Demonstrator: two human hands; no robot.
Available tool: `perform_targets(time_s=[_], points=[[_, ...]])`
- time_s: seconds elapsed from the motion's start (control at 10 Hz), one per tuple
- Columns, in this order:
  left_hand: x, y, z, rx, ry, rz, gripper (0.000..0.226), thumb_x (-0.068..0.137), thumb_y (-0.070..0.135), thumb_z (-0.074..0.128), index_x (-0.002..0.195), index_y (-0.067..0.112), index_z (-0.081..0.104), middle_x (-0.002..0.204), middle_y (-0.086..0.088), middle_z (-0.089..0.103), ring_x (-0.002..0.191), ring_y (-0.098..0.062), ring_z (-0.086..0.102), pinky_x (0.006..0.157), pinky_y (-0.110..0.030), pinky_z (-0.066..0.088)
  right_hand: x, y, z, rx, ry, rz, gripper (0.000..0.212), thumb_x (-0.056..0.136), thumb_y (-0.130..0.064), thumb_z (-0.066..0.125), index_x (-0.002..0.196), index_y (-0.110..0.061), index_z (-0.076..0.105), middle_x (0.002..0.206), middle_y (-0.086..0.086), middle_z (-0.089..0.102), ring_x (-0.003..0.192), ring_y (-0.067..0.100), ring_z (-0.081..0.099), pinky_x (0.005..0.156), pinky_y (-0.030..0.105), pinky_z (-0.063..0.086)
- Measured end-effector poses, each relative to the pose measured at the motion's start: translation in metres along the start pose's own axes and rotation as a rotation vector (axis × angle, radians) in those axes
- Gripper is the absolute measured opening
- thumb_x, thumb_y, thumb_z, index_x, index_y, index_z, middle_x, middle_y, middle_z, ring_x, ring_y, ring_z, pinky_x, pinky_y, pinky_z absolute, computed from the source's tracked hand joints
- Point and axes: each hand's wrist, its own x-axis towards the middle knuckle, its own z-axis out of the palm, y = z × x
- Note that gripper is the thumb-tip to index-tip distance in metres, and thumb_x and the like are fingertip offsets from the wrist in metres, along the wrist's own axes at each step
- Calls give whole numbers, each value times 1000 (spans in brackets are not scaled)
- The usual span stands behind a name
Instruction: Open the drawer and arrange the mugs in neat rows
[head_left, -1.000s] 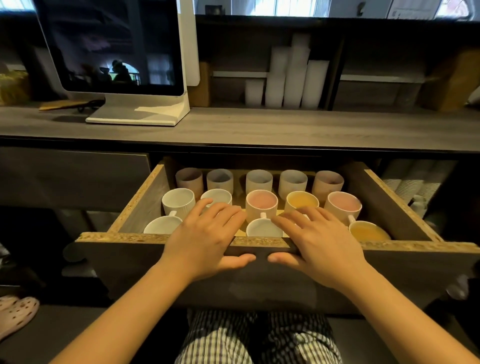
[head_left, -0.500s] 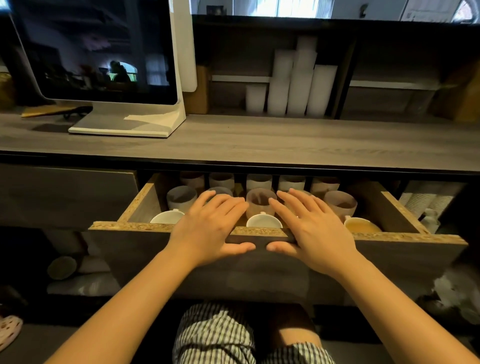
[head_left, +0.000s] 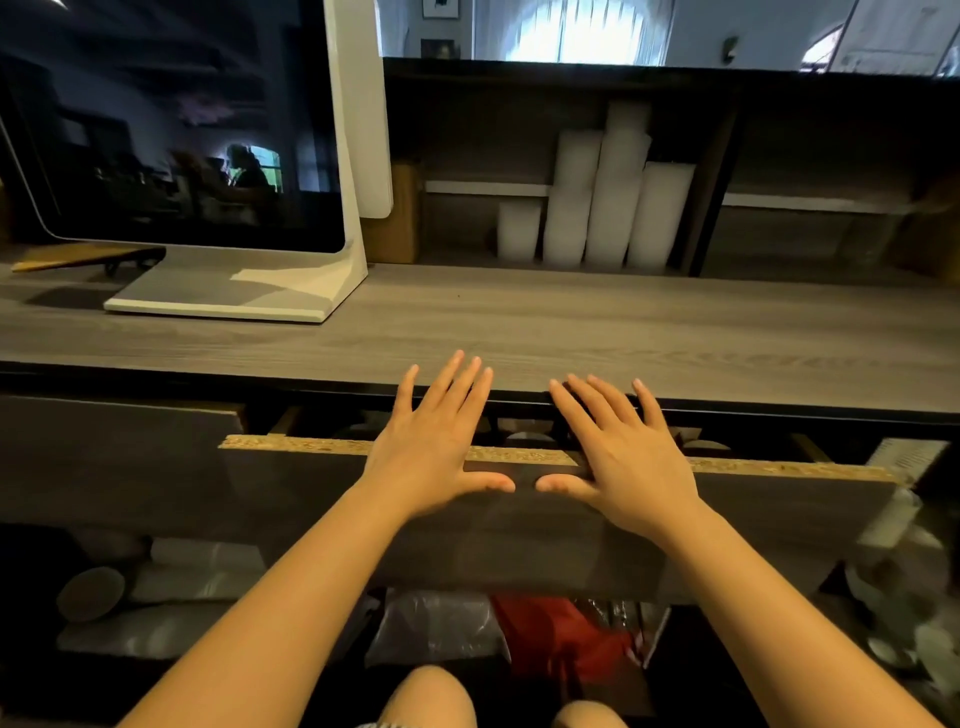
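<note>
Drawer (head_left: 519, 499): nearly shut under the countertop (head_left: 571, 332); mugs (head_left: 530, 437) barely visible through the gap. Your left hand (head_left: 431, 457) and right hand (head_left: 623, 462): flat on its front, fingers spread, gripping nothing, apparently placed for an even push. Monitor (head_left: 171, 124): far left.

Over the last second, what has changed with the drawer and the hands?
The drawer has slid back under the counter and is almost shut; only a thin gap shows a few mugs. The left hand and right hand went with it, flat and open over the front panel's top edge, fingers now spread toward the counter edge. Nothing was grasped. The monitor and white cup stacks stayed put.
</note>
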Motion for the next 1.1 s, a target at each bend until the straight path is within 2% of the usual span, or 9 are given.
perform_targets(time_s=[0.2, 0.3, 0.4, 0.5, 0.7, 0.8, 0.9, 1.0, 1.1], points=[[14, 3, 6, -51, 55, -81, 87, 79, 70, 42, 147, 29, 6, 158, 4, -7, 143, -17, -20, 104, -49, -20, 12, 0, 12, 93, 165, 71, 70, 74, -75, 38, 127, -29, 47, 128, -1, 59, 116, 24, 55, 93, 37, 26], [17, 8, 13, -58, 115, -116, 80, 81, 64, 47, 145, 30, 14, 158, 4, 2, 144, -18, -14, 105, -50, -19, 15, -4, 18, 89, 254, 104, 61, 73, -69, 50, 120, -29, 51, 121, -1, 62, 108, 25, 57, 89, 37, 27], [19, 15, 21, -63, 211, -167, 77, 66, 53, 72, 130, 24, 42, 145, -3, 40, 139, -21, 14, 108, -60, 9, 20, -11, 24, 63, 335, 174, 58, 64, -57, 72, 111, -26, 56, 111, -1, 65, 98, 26, 61, 84, 38, 28], [20, 16, 25, -56, 256, -183, 78, 57, 48, 81, 122, 22, 47, 135, -4, 51, 134, -22, 26, 104, -62, 21, 22, -14, 23, 37, 348, 193, 57, 61, -55, 75, 108, -26, 57, 109, -1, 66, 96, 27, 61, 83, 38, 29], [15, 22, 12, -87, 160, -228, 66, 88, 51, 49, 143, 25, 22, 154, 1, 18, 145, -18, 2, 112, -54, -4, 22, -19, 15, 65, 261, 236, 56, 61, -51, 77, 107, -26, 57, 108, -2, 65, 96, 27, 60, 84, 39, 29], [12, 21, 3, -124, 107, -190, 60, 95, 51, 33, 146, 26, 14, 156, 2, 15, 145, -17, 3, 114, -49, -2, 19, -19, 2, 112, 155, 221, 50, 66, -45, 76, 109, -26, 59, 110, -2, 65, 98, 26, 61, 85, 42, 41], [10, 14, -7, -182, 47, -129, 56, 97, 48, 29, 147, 26, 15, 156, 3, 17, 144, -16, 8, 115, -44, 3, 19, -13, -10, 146, 102, 172, 43, 77, -45, 65, 115, -26, 59, 115, -2, 64, 104, 26, 61, 85, 43, 44], [19, -2, -26, -254, 49, 9, 46, 97, 44, 33, 137, 23, 37, 143, 3, 42, 132, -16, 35, 108, -34, 26, 31, 5, -31, 229, -65, 90, 39, 93, -46, 42, 127, -30, 52, 128, -6, 56, 118, 21, 49, 97, 39, 34], [32, -7, -43, -256, -32, 81, 36, 96, 43, 38, 122, 21, 50, 125, 2, 57, 113, -17, 50, 92, -31, 39, 43, 13, -42, 242, -170, 56, 37, 95, -45, 37, 123, -30, 55, 126, -5, 58, 116, 21, 49, 95, 36, 34]])
